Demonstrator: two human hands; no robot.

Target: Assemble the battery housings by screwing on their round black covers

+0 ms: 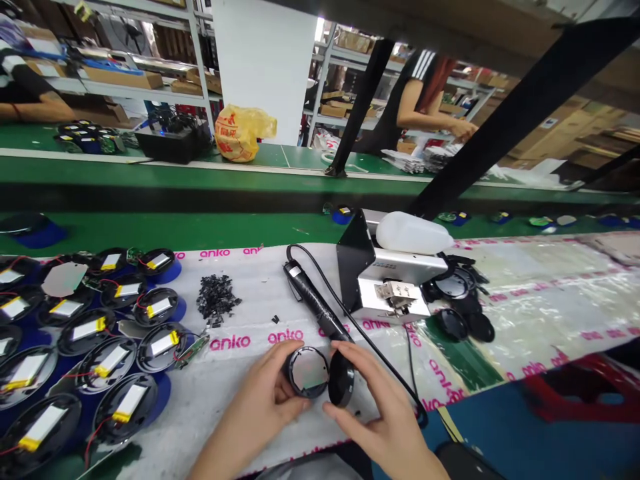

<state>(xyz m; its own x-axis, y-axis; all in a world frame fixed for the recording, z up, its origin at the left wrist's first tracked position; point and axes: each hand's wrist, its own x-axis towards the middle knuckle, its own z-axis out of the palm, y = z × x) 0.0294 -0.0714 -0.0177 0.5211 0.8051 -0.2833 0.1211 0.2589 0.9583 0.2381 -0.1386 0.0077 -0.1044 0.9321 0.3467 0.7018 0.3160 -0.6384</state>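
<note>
My left hand (260, 400) grips a round black housing (307, 371) with a grey inner face, fingers curled round its rim. My right hand (380, 407) pinches a black round cover (342, 379), held on edge right beside the housing and touching it. Both hands are low over the white foam sheet (250, 293) at the near edge of the bench. A black soldering iron (315, 303) with its cable lies just beyond the hands.
Several black round shells with yellow-taped batteries (90, 347) fill the left. A pile of small black parts (216, 298) lies mid-bench. A metal stand (385, 280) with a white bottle (413, 233) and black covers (460, 313) sits right. Another person (425, 93) works beyond the green conveyor (150, 230).
</note>
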